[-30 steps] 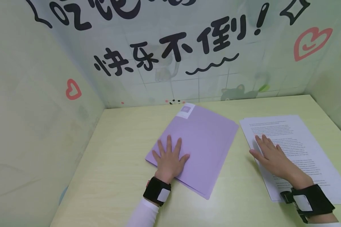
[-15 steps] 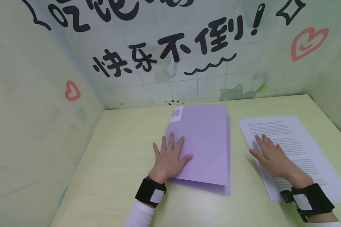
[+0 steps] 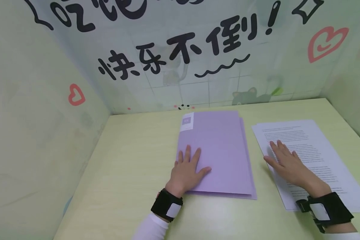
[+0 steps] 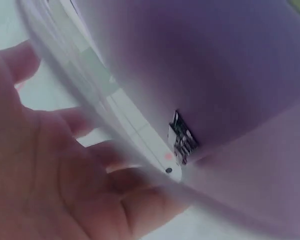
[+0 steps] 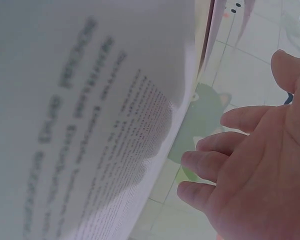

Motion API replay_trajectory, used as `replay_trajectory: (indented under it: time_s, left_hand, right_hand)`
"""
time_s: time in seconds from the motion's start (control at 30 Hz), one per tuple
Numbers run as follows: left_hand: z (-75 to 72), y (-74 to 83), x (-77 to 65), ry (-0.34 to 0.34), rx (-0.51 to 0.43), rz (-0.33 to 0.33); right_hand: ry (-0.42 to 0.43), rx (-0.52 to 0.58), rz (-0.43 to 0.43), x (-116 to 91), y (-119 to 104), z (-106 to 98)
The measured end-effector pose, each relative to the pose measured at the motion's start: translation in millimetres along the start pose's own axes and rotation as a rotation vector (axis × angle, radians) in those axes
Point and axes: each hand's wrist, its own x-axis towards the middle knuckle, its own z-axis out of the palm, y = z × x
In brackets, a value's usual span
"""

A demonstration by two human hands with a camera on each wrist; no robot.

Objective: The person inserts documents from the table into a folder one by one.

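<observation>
A purple folder with a white label at its upper left corner lies on the table. My left hand, fingers extended, rests on the folder's lower left part. In the left wrist view that hand is beside the folder's purple surface, where a small dark metallic piece shows. Over the left part of a few printed sheets is my right hand, fingers straight. The right wrist view shows this hand by the printed page; whether it touches is unclear.
The pale wooden table is bounded by a back wall with black lettering and by side walls. A strip of table separates the folder from the sheets. Both wrists wear black bands.
The folder has turned from slanted to nearly straight, its lower edge swinging right. My left hand has shifted slightly right with it. The right hand and sheets stay put.
</observation>
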Motion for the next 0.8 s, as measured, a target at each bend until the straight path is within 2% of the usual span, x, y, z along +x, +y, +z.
replay_trajectory:
  time_s: [0.2,0.33,0.57,0.8]
  left_hand:
    - [9.4,6.9,-0.8,0.048,0.141,-0.01]
    - [9.9,10.6,-3.2,0.069,0.181,-0.015]
    - [7.5,16.7,-8.2,0.071,0.164,-0.015]
    - [7.0,17.5,-11.5,0.026,0.101,0.009]
  right_hand:
    - [-0.003,0.009,0.002,1,-1,-1]
    - [0.002,0.002,0.002,1,-1,-1]
    - [0.009,-0.009,0.005,0,-2,0]
    - [0.003,-0.01,0.01,0,-1,0]
